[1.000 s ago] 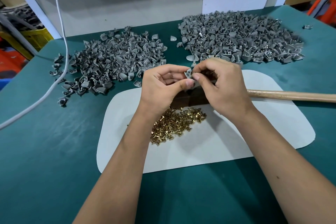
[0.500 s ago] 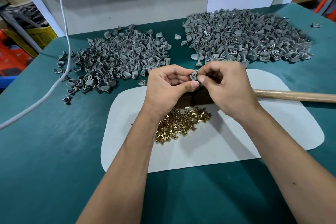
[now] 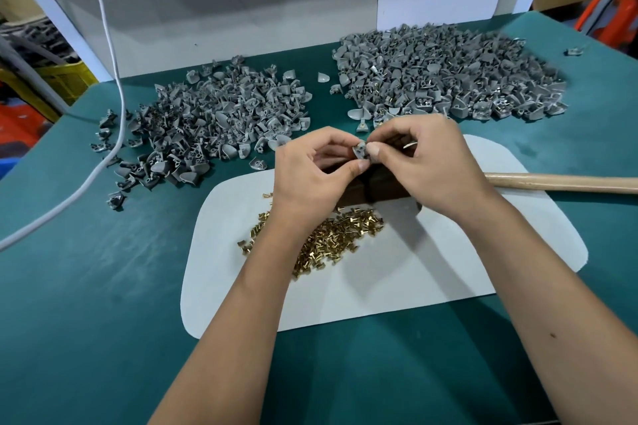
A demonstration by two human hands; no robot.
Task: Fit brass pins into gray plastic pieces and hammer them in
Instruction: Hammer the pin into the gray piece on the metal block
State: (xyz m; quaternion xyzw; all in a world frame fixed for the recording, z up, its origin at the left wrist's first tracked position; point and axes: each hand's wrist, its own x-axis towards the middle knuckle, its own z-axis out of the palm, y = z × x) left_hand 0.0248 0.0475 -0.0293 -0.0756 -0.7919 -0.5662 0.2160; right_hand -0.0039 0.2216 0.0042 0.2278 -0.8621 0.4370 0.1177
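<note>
Both hands meet above the white mat (image 3: 397, 286). My left hand (image 3: 310, 179) and my right hand (image 3: 424, 166) pinch one small gray plastic piece (image 3: 360, 150) between thumbs and fingertips. Any pin in it is hidden by my fingers. A pile of brass pins (image 3: 331, 241) lies on the mat below my left wrist. A dark block (image 3: 373, 190) sits under my hands. The hammer's wooden handle (image 3: 559, 182) runs off to the right. One heap of gray pieces (image 3: 207, 121) lies far left, another heap (image 3: 448, 76) far right, some showing brass.
The table is covered in green felt (image 3: 86, 304). A white cable (image 3: 114, 79) crosses the left heap and trails to the left edge. A gray back panel (image 3: 241, 10) closes the table's far side. A stray gray piece (image 3: 574, 51) lies far right.
The hands stay together on the same gray piece, with only small finger shifts. The camera has drifted slightly.
</note>
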